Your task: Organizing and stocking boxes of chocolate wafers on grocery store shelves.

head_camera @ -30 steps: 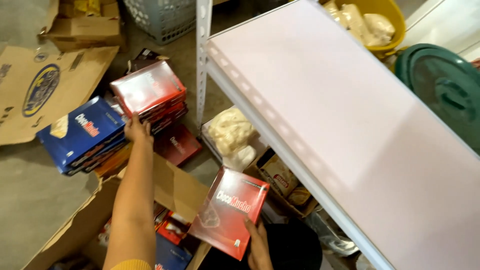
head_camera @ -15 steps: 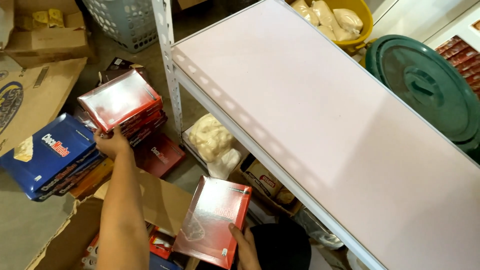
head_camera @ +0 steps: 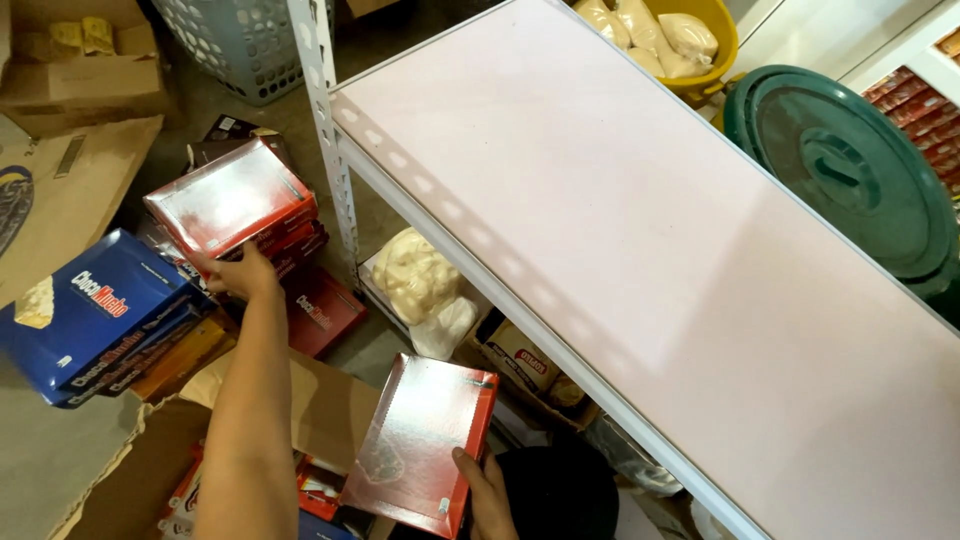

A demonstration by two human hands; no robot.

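**Mia:** What is the left hand (head_camera: 238, 275) doing?

**Ben:** It reaches out to a pile of red boxes (head_camera: 240, 205) on the floor. The fingers are closed on the near edge of the top red box (head_camera: 228, 195), which is shiny and tilted.

**Mia:** And the right hand (head_camera: 485, 490)?

**Ben:** It is low down, near the bottom of the picture. It holds another red box (head_camera: 425, 440) by its lower corner. The thumb lies on the shiny front, and the other fingers are hidden behind it.

**Mia:** Where is that box?

**Ben:** It is up in the air, over an open cardboard box (head_camera: 300, 420), just in front of the white shelf (head_camera: 620, 230).

**Mia:** What else is close by?

**Ben:** Blue boxes (head_camera: 95, 310) are stacked beside the red pile, to the left. One more red box (head_camera: 320, 310) lies flat on the floor next to the shelf leg. A clear bag of pale stuff (head_camera: 415, 280) sits under the shelf.

**Mia:** And farther away?

**Ben:** A big green lid (head_camera: 850, 170) is past the shelf on the right. A yellow tub (head_camera: 700, 40) with pale bags is at the top. A grey basket (head_camera: 235, 45) stands at the top left.
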